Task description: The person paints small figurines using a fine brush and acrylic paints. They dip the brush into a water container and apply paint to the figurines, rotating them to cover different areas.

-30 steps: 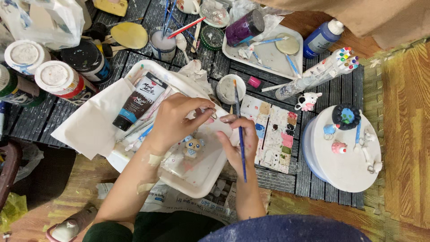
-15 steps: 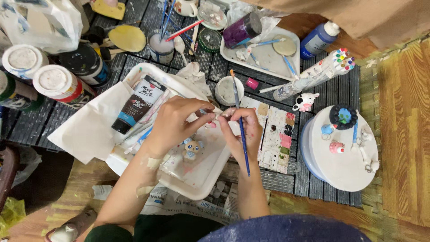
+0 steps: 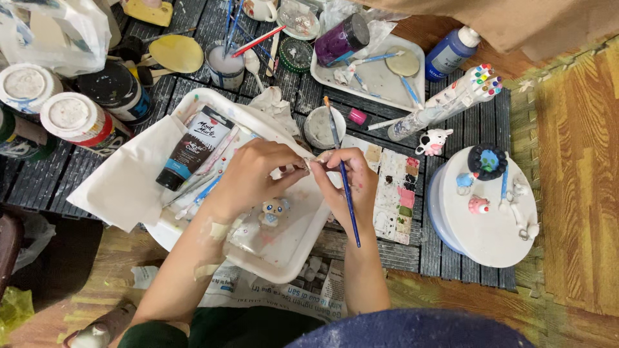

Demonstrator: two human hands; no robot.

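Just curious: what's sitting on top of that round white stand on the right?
On the round white stand: a dark blue-green piece, a pink figurine, a blue brush and white bits. Nothing covers it.

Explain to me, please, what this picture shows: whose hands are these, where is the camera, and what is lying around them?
There is no machine: a person works with two bare hands, and a camera on their head looks down at them. The left hand and right hand meet over a white tray, pinching something too small to identify. The right hand also holds a blue paintbrush. A small painted figurine lies in the tray beside a black paint tube. A paint palette and a round white stand with little figures sit to the right.
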